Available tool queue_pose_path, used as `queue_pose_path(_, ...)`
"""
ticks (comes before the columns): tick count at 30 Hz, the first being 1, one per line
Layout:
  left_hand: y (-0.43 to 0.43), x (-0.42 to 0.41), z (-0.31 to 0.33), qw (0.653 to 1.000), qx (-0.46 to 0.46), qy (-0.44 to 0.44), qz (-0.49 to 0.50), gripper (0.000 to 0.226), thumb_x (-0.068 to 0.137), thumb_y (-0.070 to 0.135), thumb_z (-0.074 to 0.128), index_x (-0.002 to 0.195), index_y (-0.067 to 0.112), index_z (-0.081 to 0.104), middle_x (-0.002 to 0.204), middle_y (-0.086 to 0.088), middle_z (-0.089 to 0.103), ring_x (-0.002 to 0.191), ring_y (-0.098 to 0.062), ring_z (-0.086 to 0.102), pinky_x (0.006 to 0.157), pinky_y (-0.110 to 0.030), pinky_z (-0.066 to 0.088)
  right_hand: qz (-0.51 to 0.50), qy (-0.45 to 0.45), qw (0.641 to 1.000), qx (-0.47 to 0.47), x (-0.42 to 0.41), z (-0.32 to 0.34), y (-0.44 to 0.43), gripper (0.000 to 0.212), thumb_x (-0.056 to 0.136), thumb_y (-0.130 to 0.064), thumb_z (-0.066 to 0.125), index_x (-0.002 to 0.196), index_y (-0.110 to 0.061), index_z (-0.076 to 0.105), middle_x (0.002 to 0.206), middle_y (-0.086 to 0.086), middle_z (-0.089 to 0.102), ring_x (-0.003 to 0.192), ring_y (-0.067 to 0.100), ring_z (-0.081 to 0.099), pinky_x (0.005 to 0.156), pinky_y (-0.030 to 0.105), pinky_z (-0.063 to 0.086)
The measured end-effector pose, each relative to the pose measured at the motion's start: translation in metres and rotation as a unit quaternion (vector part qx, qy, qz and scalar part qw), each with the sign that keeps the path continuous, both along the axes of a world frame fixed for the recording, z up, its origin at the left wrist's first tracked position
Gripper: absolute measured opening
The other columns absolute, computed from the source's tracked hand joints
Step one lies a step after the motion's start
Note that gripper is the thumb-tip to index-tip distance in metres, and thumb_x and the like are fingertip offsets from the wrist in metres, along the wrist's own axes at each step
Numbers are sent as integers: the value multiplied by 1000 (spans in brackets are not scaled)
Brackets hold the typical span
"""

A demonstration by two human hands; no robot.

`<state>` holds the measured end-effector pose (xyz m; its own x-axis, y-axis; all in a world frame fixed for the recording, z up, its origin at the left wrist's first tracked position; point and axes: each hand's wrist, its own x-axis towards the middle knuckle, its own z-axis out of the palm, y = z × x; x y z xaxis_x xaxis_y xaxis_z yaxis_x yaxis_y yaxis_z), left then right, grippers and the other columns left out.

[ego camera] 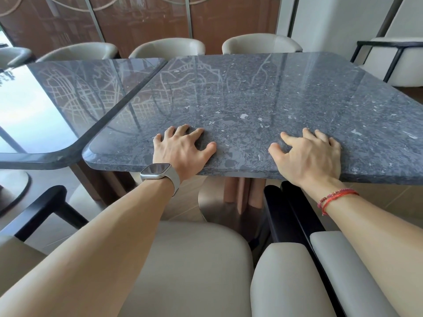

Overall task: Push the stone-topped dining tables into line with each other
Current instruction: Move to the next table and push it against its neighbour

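Two grey stone-topped tables stand side by side. The right table (263, 92) is in front of me; its near edge sits closer to me than that of the left table (75, 97), and a narrow dark gap runs between them. My left hand (180, 149), with a watch on the wrist, lies on the right table's top by its near edge, fingers spread and bent. My right hand (309, 154), with a red bracelet at the wrist, rests the same way further right. Neither hand holds anything.
Beige chairs (192, 266) with dark frames stand under my arms, against the near edge. Three more beige chair backs (169, 46) line the far side. A metal pedestal base (229, 202) is under the right table. Another chair (393, 62) is at the far right.
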<state>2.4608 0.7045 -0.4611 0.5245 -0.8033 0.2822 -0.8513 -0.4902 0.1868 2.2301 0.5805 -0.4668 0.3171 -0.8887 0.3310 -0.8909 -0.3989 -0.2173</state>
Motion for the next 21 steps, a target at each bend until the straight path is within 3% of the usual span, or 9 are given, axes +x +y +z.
queue_pose_path(12,0,1,-5,1000,-2,-14,-3,66,86,77,24,137,45,53,150,6,48,141,-25,36,117,-53,23,-5,-10,1000,2,-2,-4,2,63,86,-67,32,135,-41,61,155,13,45,146,32,32,120,54,17)
queue_pose_path(21,3,3,-3,1000,30,-6,-8,72,86,78,19,144,43,44,157,3,39,145,-30,28,119,-59,17,-7,-18,1000,9,-2,-3,7,62,86,-64,36,136,-38,62,156,15,43,148,31,30,121,53,15)
